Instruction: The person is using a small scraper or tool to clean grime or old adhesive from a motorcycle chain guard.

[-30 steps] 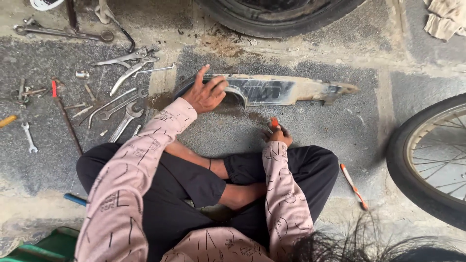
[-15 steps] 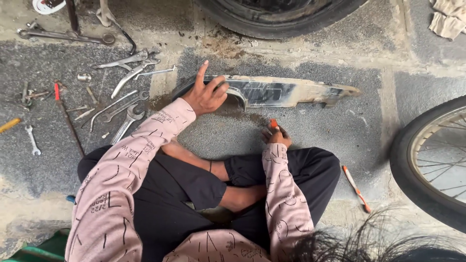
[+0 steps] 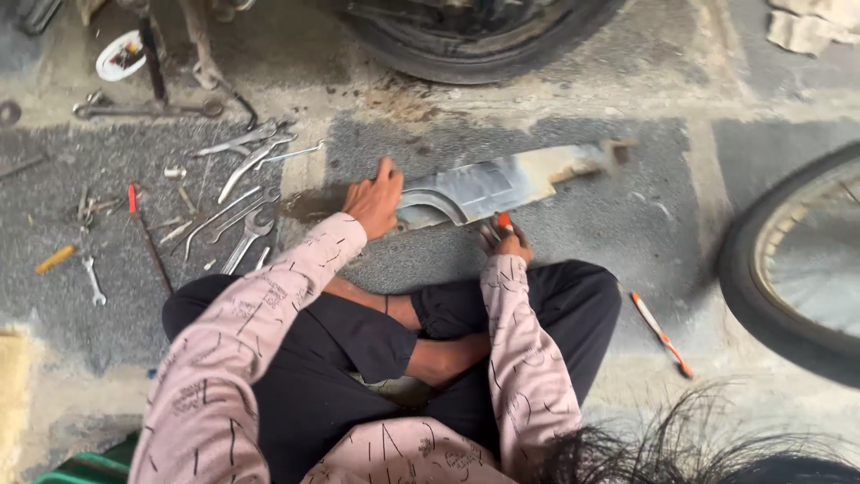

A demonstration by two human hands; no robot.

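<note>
I sit cross-legged on a grey stone floor. A long, dirty metal guard panel (image 3: 502, 184) lies in front of me. My left hand (image 3: 374, 199) rests flat on the panel's left end, fingers spread, holding nothing. My right hand (image 3: 507, 237) is closed around a small tool with an orange-red handle (image 3: 504, 220), its tip touching the panel's near edge. Both arms wear pink patterned sleeves.
Several spanners (image 3: 242, 179) and small tools lie scattered at the left, with a red-handled screwdriver (image 3: 148, 237). An orange-handled tool (image 3: 661, 334) lies at the right. A tyre (image 3: 475, 36) stands behind the panel, a spoked wheel (image 3: 797, 260) at the right edge.
The view has shifted, so everything sits a little lower and further right in frame. My left hand now lies flatter on the panel. My right hand stays at the panel's near edge.
</note>
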